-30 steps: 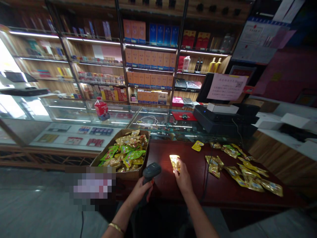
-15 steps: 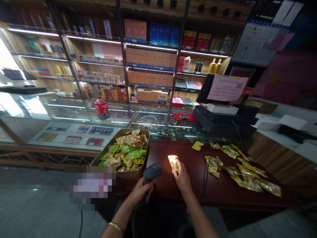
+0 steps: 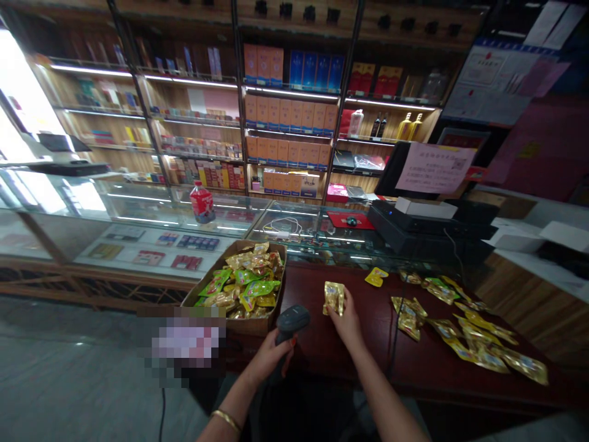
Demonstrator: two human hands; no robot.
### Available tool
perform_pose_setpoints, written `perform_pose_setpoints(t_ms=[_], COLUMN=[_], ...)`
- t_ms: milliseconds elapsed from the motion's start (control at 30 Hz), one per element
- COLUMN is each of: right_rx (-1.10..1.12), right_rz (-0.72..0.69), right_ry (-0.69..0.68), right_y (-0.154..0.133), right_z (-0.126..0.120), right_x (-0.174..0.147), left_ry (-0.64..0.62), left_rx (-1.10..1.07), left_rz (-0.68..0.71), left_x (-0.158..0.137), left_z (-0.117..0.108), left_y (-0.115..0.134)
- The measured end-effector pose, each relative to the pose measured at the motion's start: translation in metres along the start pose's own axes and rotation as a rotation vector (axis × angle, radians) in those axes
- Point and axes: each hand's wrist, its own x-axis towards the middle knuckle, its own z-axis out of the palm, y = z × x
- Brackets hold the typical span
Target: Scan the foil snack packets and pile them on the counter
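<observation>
My left hand (image 3: 275,354) is wrapped round the handle of a dark barcode scanner (image 3: 293,319), whose head points to the right. In my right hand (image 3: 346,319) I grip a gold snack packet (image 3: 334,297), held up over the dark red table (image 3: 313,350). The scanner's head and the packet are a short way apart. Left of the scanner, a cardboard box (image 3: 264,324) is heaped with gold and green snack packets (image 3: 252,276). More gold packets (image 3: 478,337) lie scattered on the right side of the table, and a small yellow packet (image 3: 376,277) lies near its back.
A glass display counter (image 3: 230,221) runs behind the table, with a red bottle (image 3: 202,202) on it. At the back right are a monitor (image 3: 391,169), a white box (image 3: 426,207) and a mouse (image 3: 351,221). A cable (image 3: 396,331) crosses the table.
The light patch on the gold packet is gone, and my right hand has turned it more face-on. The whole view has shifted slightly. Both hands keep their hold.
</observation>
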Motion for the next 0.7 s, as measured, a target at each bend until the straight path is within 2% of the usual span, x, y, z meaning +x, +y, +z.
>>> perform_pose_setpoints(t_ms=[100,267,367,433,500,600,700], right_rx=[0.084,0.115,0.02,-0.091,-0.238,-0.49,-0.675], right_rz=[0.019,-0.002,-0.024,-0.016,0.028,0.161,0.263], right_ry=[-0.085,-0.281,-0.292,-0.219,-0.095,0.095,0.124], right_y=[-0.032,-0.112,-0.135,-0.128,-0.103,-0.053,-0.007], right_z=[0.036,0.122,0.143,0.131,0.1,0.03,-0.036], right_x=[0.047,0.115,0.133,0.137,0.136,0.133,0.134], left_ry=[0.037,0.067,0.081,0.083,0.078,0.074,0.091], left_rx=[-0.024,-0.037,-0.026,-0.017,-0.01,-0.013,-0.012], left_rz=[0.006,0.0,-0.014,-0.017,-0.015,-0.014,0.0], left_x=[0.0,0.001,0.001,0.002,0.002,0.002,0.001], left_z=[0.001,0.0,-0.002,-0.003,-0.005,-0.004,-0.004], left_y=[-0.001,-0.005,-0.008,-0.01,-0.01,-0.01,-0.009])
